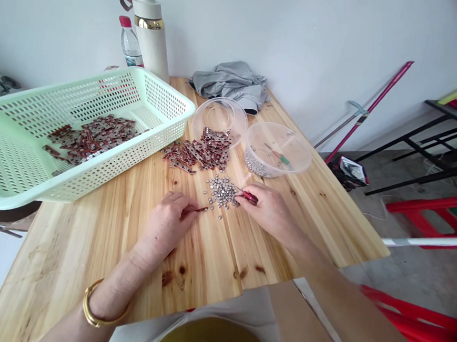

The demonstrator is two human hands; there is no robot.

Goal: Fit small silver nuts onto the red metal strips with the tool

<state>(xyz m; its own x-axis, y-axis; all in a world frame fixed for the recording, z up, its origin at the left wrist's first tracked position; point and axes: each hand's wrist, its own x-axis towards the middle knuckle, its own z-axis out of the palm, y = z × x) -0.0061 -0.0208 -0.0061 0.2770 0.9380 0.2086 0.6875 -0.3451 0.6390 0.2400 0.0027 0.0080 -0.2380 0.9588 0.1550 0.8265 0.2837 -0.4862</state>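
My left hand pinches a small flat red-brown strip, whose end pokes out past the fingertips over the wooden table. In my right hand is a small screwdriver with a dark red handle, its thin shaft pointing left toward a pile of little silver metal pieces. The pile lies between and just beyond both hands. Behind it is a heap of similar red-brown strips with metal parts. Most of the strip in my left hand is hidden by the fingers.
A pale green basket holding more strips stands at left. Two clear plastic tubs sit behind the pile; the right one contains silver pieces and a green-handled tool. Grey cloth, a white flask and a bottle are at the back.
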